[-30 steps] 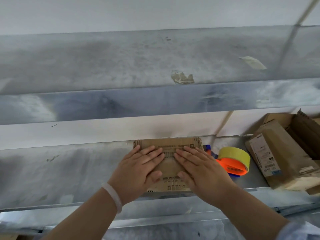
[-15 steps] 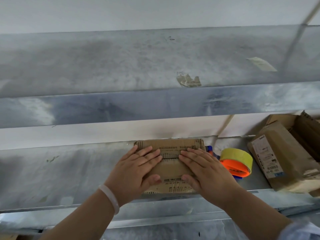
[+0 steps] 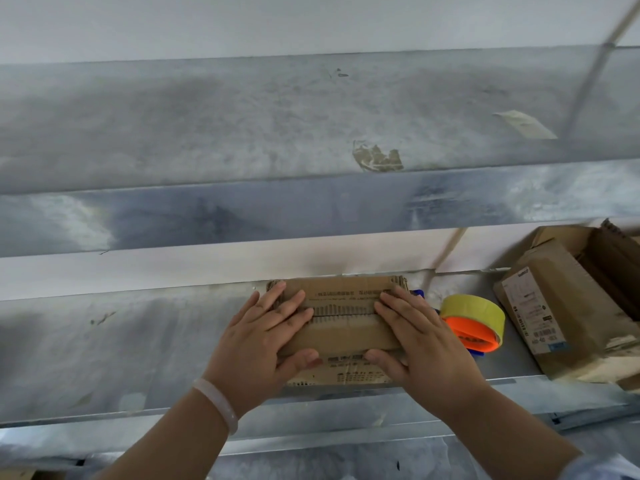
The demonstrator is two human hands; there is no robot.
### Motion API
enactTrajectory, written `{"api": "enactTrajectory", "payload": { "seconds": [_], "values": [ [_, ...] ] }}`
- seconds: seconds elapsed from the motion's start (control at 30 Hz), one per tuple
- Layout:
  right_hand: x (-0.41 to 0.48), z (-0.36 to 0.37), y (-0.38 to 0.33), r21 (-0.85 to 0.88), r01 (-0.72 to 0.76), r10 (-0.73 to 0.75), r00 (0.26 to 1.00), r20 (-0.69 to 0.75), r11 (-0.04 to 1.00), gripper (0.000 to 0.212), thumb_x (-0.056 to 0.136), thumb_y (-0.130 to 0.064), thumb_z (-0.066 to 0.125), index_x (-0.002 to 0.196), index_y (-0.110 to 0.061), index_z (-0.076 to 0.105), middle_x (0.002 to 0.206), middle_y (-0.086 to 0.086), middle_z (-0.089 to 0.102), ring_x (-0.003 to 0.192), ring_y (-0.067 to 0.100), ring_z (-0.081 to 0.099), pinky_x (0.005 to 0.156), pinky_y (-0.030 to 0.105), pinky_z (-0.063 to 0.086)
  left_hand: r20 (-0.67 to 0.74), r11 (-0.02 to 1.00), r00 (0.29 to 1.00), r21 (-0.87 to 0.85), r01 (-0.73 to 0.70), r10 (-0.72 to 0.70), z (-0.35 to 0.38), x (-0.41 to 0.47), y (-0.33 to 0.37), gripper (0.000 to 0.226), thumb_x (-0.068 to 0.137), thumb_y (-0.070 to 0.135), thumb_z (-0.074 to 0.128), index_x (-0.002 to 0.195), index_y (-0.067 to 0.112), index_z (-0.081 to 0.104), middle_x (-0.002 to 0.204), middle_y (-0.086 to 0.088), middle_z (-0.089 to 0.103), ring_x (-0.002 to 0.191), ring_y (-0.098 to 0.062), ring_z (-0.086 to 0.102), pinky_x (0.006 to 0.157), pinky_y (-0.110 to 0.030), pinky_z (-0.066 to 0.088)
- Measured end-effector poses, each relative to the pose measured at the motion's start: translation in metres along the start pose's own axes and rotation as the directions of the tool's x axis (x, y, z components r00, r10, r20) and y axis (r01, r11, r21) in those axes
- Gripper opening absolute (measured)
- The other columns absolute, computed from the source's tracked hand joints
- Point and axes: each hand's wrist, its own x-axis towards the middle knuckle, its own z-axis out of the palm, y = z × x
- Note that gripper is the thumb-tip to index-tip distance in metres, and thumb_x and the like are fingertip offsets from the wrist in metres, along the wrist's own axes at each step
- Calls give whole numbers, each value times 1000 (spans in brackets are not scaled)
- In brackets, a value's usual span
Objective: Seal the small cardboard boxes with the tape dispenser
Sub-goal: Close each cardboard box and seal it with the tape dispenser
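A small brown cardboard box (image 3: 341, 327) lies on the metal shelf (image 3: 121, 344), its two top flaps folded shut and meeting in a seam across the middle. My left hand (image 3: 263, 344) presses flat on the box's left end, thumb against the front side. My right hand (image 3: 422, 344) presses flat on the right end in the same way. The tape dispenser (image 3: 474, 323), orange with a roll of yellow tape, lies on the shelf just right of my right hand, untouched.
Larger cardboard boxes (image 3: 568, 306), one bearing a white label, crowd the shelf's right end. An upper metal shelf (image 3: 277, 209) overhangs the work area. The wall stands close behind the box. Bare shelf stretches to the left.
Both hands have slid apart along the box top, from near the middle toward its ends, uncovering the seam between the flaps. The dispenser has not moved.
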Motion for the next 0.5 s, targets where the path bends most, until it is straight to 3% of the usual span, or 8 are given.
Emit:
{"api": "enactTrajectory", "payload": {
  "seconds": [0.1, 0.2, 0.3, 0.37, 0.43, 0.5],
  "values": [
    [-2, -2, -3, -43, 5, -7, 1000, -26, 999, 75, 94, -69, 22, 139, -16, 52, 147, -5, 45, 146, 15, 25, 118, 39, 22, -20, 996, 999, -85, 36, -38, 2, -3, 2, 66, 95, 68, 24, 137, 27, 53, 151, 12, 38, 147, -13, 19, 119, -38, 15],
    [0, -5, -11, 172, -80, 92, 994, -63, 982, 75, 94, -68, 15, 137, -19, 54, 146, -12, 43, 146, 5, 17, 120, 28, 18, -21, 904, 985, -400, 150, -172, 1, -2, 5, 65, 94, 65, 22, 135, 27, 55, 150, 22, 34, 146, 3, 7, 119, -29, 14],
    [8, -11, -21, 395, -213, 266, 960, -85, 894, 49, 92, -52, 42, 127, -22, 61, 141, -16, 45, 139, -4, 22, 119, 23, 17, 15, 760, 936, -579, 294, -350, -6, 6, 13, 58, 93, 65, 25, 123, 34, 62, 140, 30, 40, 140, 10, 16, 118, -28, 19],
    [14, -14, -27, 455, -310, 400, 909, -115, 835, 41, 90, -39, 59, 128, -25, 55, 139, -14, 40, 134, 1, 29, 116, 27, 25, -34, 735, 884, -571, 366, -466, -12, 15, 19, 52, 87, 66, 36, 120, 35, 61, 142, 21, 43, 138, 0, 28, 117, -39, 27],
    [25, -20, -30, 525, -459, 526, 850, 26, 717, 68, 86, -45, 65, 144, -24, 36, 144, -8, 34, 136, 12, 31, 114, 30, 29, -4, 688, 808, -526, 499, -589, -17, 26, 22, 69, 82, 64, 51, 141, 30, 41, 154, 9, 28, 143, -14, 23, 118, -43, 25],
    [35, -23, -32, 544, -582, 575, 791, 207, 605, 86, 81, -54, 68, 148, -25, 23, 142, -5, 40, 129, 14, 43, 104, 34, 43, 204, 517, 725, -577, 632, -658, -20, 37, 24, 104, 76, 60, 67, 154, 31, 4, 158, 4, 20, 143, -20, 24, 114, -42, 29]
  ]
}}
